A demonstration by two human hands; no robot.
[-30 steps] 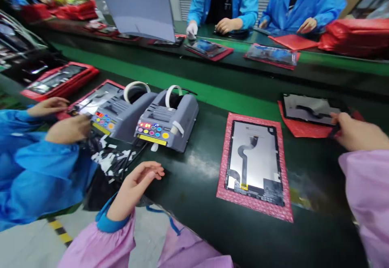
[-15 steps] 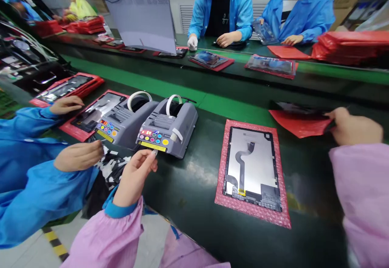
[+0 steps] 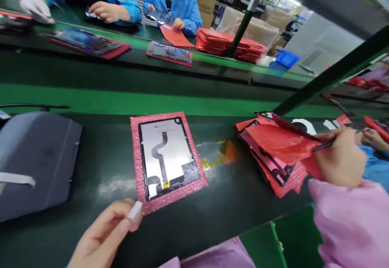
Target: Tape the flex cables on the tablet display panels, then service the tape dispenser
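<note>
My left hand (image 3: 103, 233) pinches a small white strip of tape (image 3: 135, 211) between thumb and forefinger, near the front corner of a pink bubble-wrap sheet (image 3: 138, 162). On that sheet lies a display panel (image 3: 173, 154), its silver back up, with a grey flex cable (image 3: 162, 166) and yellow tape at the cable's lower end. To the right, my right hand (image 3: 343, 158) grips a red bubble-wrap sheet (image 3: 279, 138) with a dark panel edge along it, over a stack of wrapped panels (image 3: 282, 171). A thin black tool (image 3: 322, 146) sticks out from its fingers; its kind is unclear.
A grey tape dispenser (image 3: 39, 162) stands at the left. Yellow and orange tape (image 3: 225, 152) lies on the dark bench beside the pink sheet. A green post (image 3: 331, 71) slants up behind the stack. Co-workers in blue sit across, near red bags (image 3: 227, 43).
The view has swung right. My left hand has moved from the tape dispenser to the panel, carrying the tape strip. My right hand has brought the red sheet to the stack.
</note>
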